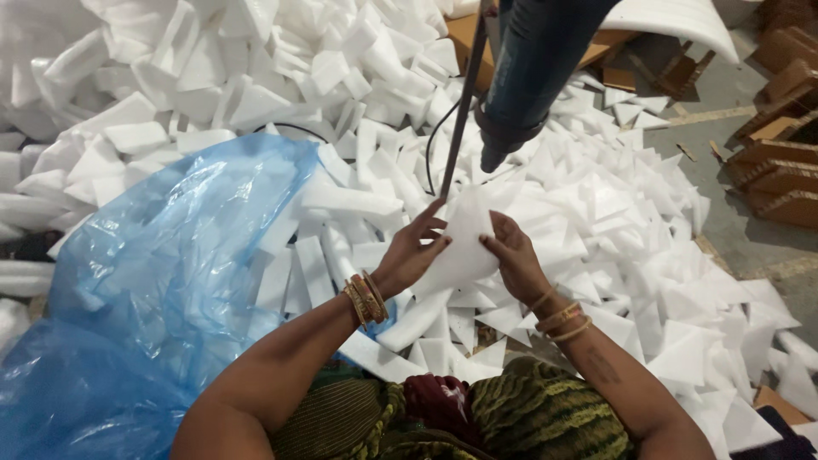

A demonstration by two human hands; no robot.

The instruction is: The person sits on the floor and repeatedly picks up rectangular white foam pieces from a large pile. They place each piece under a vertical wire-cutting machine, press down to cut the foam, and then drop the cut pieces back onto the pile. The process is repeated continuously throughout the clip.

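A large blue plastic bag is lying crumpled at the left, spreading from the lower corner up toward the middle, and loose white foam strips are resting against its right edge. Behind it, a heap of white foam offcuts is filling the whole upper left.

Moving toward the centre, the left hand is reaching up from a bare forearm wearing gold bangles, its fingers closing on the left edge of a white foam piece. That piece is roughly triangular and is being held upright in the air between both hands, above the person's lap and just below a dark blue heat tool that is hanging nozzle-down from the top of the view. The nozzle seems to be sitting just above the foam's upper tip, though whether the two are touching is hard to tell. A thin dark rod is running down beside the tool.

The right hand is gripping the foam piece's right edge, thumb in front, thin bangles on the wrist.

Further right, a pile of folded white foam triangles is covering the floor, and brown cardboard corner pieces are stacked at the far right edge on grey concrete.
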